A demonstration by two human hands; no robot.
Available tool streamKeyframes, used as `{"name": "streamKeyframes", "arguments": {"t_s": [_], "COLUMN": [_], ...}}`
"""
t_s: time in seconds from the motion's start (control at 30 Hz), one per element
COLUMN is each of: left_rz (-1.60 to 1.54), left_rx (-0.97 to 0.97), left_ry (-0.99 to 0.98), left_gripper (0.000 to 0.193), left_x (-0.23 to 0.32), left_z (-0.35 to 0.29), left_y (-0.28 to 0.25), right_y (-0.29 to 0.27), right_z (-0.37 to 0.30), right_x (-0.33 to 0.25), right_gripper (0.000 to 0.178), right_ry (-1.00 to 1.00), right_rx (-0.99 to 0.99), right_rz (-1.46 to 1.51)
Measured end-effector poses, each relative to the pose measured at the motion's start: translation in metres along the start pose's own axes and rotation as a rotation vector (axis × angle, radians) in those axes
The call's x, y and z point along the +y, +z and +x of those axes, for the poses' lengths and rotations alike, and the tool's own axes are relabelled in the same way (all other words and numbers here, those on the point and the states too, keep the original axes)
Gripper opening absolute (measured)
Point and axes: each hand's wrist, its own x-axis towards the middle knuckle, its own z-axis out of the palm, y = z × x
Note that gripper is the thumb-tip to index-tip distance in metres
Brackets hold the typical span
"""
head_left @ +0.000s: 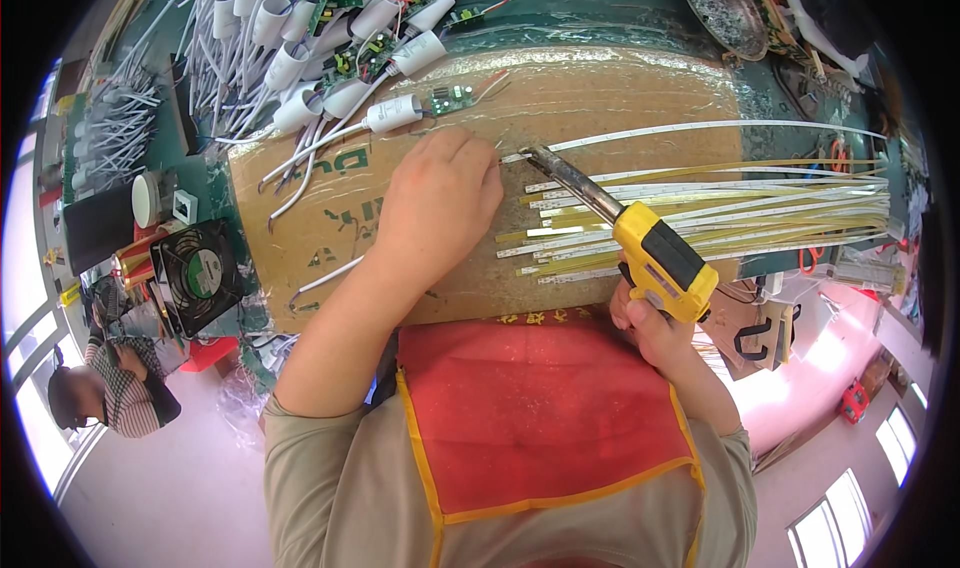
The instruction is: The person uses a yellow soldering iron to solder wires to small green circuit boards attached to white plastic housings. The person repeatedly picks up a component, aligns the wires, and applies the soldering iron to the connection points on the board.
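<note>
The right hand [655, 323], on the near side of the table [560, 10], is wrapped around the grip of a yellow soldering gun [668, 253] with a black inset. The gun's metal barrel points far and left, its tip over the left end of a single white strip [700, 131]. Whether tip and strip touch is too small to tell.

The left hand [445, 193] reaches over a cardboard sheet [620, 88], its fingers bent and drawn together, fingertips beside that same strip end; what they pinch, if anything, cannot be told.

The single strip runs right in a shallow curve, on the far side of a bundle of white and yellowish strips [700, 218] that lies partly under the barrel.

Beyond the left hand, a white cylindrical housing [393, 114] with a green circuit board [450, 99] lies on the cardboard, near a heap of similar housings [330, 43] at far left. A black fan [198, 276] stands at left, and a metal dish [725, 13] sits at far right.
</note>
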Motion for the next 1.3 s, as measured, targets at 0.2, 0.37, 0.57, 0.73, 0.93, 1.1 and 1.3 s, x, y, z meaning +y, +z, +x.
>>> {"name": "streamKeyframes", "arguments": {"t_s": [0.2, 0.37, 0.57, 0.73, 0.93, 1.1, 1.3], "left_rz": [0.031, 0.0, 0.001, 0.04, 0.028, 0.028, 0.103], "left_rx": [0.043, 0.01, 0.011, 0.043, 0.04, 0.015, 0.0], "left_ry": [0.023, -0.003, 0.0, 0.025, 0.017, 0.01, -0.046], "left_gripper": [0.006, 0.006, 0.006, 0.005, 0.005, 0.009, 0.017], "left_x": [-0.002, 0.0, 0.001, -0.002, -0.001, 0.001, 0.009], "left_z": [0.0, -0.001, -0.001, -0.001, -0.001, -0.001, -0.001], "left_y": [0.002, 0.0, 0.0, 0.001, 0.0, -0.003, -0.006], "right_y": [0.0, 0.001, 0.003, 0.001, 0.0, 0.003, 0.005], "right_z": [0.0, 0.001, 0.001, -0.002, -0.005, -0.004, -0.005], "right_x": [-0.001, -0.002, -0.004, -0.005, -0.007, -0.011, -0.012], "right_gripper": [0.06, 0.061, 0.062, 0.06, 0.06, 0.03, 0.013], "right_ry": [0.018, 0.037, 0.04, 0.035, 0.047, 0.037, 0.044], "right_rx": [0.01, 0.013, 0.031, 0.019, 0.041, 0.091, 0.11], "right_rz": [0.006, 0.029, 0.065, 0.046, 0.056, 0.142, 0.084]}}
